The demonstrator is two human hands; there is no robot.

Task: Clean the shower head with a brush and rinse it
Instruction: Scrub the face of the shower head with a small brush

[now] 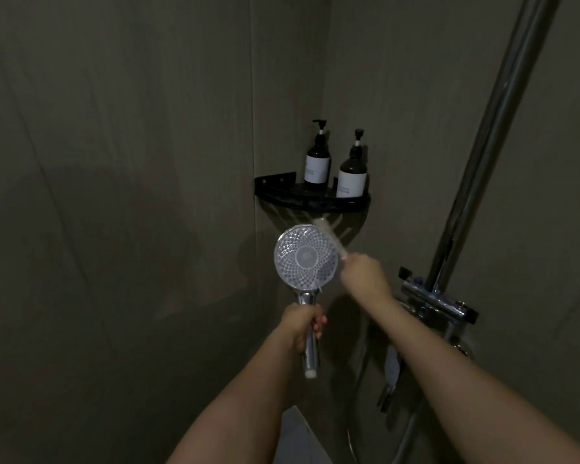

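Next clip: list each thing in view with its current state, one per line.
shower head: off its mount, handle upright, nozzle face toward the camera, no water visible
left hand: grips the shower head's handle
brush: blurred, at the shower head's upper right rim
right hand: holds the brush
two pump bottles: upright on the corner shelf

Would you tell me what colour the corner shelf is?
Black; the corner shelf shows best in the head view.
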